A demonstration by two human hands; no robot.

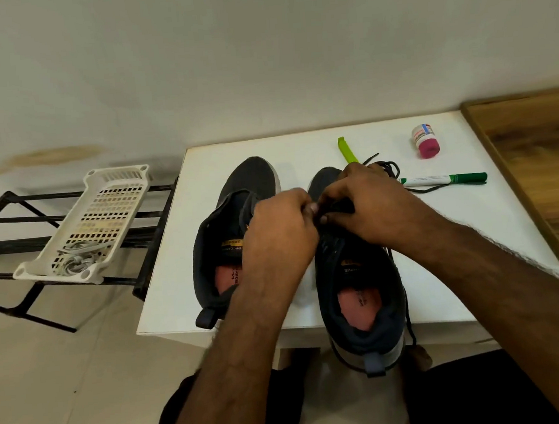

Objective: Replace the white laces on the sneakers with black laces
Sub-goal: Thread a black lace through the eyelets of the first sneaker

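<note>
— Where's the black lace?
— On the right sneaker, counter's near edge, running heel-to-toe away from me. Both hands' fingers pinch it mid-tongue, left hand and right hand equally near.

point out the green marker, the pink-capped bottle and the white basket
green marker (443, 179), head view, middle of its barrel
pink-capped bottle (425, 141), head view, on its body above the cap
white basket (83, 247), head view, near part, by the white laces
</note>
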